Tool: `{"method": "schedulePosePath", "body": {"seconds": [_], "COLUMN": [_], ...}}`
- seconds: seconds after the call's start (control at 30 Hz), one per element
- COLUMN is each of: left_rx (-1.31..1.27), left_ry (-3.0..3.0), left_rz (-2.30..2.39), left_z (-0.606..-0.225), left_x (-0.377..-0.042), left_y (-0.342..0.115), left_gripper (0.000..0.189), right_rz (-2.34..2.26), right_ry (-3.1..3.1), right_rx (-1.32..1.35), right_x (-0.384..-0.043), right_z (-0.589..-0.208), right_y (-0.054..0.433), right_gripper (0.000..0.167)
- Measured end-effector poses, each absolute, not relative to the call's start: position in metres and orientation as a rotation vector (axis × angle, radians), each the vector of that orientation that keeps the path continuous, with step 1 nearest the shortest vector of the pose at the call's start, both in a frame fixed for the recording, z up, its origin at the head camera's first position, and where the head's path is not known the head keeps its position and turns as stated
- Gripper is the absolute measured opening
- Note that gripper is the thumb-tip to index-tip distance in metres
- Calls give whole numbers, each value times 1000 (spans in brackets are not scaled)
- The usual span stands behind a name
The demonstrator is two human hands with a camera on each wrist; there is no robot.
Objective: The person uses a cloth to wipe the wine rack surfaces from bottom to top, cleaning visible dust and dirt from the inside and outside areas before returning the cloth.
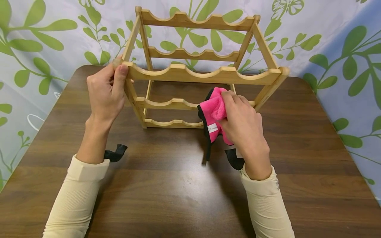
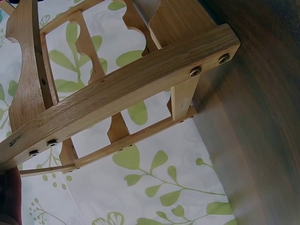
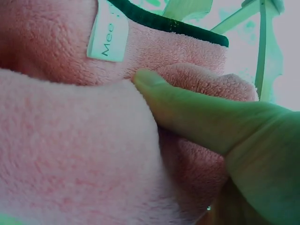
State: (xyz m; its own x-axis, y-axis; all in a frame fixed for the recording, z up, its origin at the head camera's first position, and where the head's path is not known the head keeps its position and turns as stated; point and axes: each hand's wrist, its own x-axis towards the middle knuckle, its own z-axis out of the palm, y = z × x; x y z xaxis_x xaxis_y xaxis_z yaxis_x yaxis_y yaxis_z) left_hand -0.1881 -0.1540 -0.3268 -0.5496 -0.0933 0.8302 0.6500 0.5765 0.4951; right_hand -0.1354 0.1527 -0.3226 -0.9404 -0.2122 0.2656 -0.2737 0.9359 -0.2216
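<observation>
A wooden wine rack (image 1: 202, 75) with scalloped rails stands on the table, tipped somewhat in the head view. My left hand (image 1: 105, 89) grips its upper front left corner, the thumb lying over the end of the top rail. In my right hand (image 1: 242, 122) is a pink cleaning cloth (image 1: 215, 114) with black edging and a small white label, bunched between thumb and fingers. The cloth overlaps the lower front rails of the rack. Close up in the right wrist view, the thumb presses into the fluffy cloth (image 3: 70, 140). Screw heads show along a rack post (image 2: 122, 89) in the left wrist view.
The dark wooden table (image 1: 166, 191) extends under and around the rack. A white curtain (image 1: 68, 13) with green leaf prints hangs behind and at both sides. Black straps (image 1: 116, 153) stick out beside both wrists.
</observation>
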Motion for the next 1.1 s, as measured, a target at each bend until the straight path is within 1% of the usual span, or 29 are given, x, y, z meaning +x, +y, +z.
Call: {"method": "schedulePosePath", "body": {"seconds": [0.33,0.5,0.67,0.77,0.83,0.9,0.97,1.1], "left_rx": [-445,-443,-439,-432,-434,-438,-448,-452], "left_ry": [-1917,-1922,-1927,-1927,-1918,-1910,-1906,-1919], "left_rz": [-1074,-1080,-1084,-1095,-1099,-1095,-1093,-1116], "left_z": [-326,-327,-327,-327,-327,-326,-326,-325], "left_x": [-187,-187,-187,-187,-186,-187,-187,-187], "left_y": [-156,-156,-157,-157,-156,-156,-156,-155], "left_gripper": [26,25,28,30,34,36,38,34], "right_rz": [321,307,315,396,483,565,631,798], "right_ry": [-2910,-2914,-2817,-2750,-2678,-2566,-2419,-2076], "right_rx": [347,308,279,329,404,485,547,574], "right_x": [-136,-134,-124,-112,-104,-96,-91,-89], "right_z": [-317,-313,-305,-295,-288,-283,-280,-283], "right_y": [162,168,167,163,158,151,143,126], "right_gripper": [53,55,46,49,55,57,54,50]}}
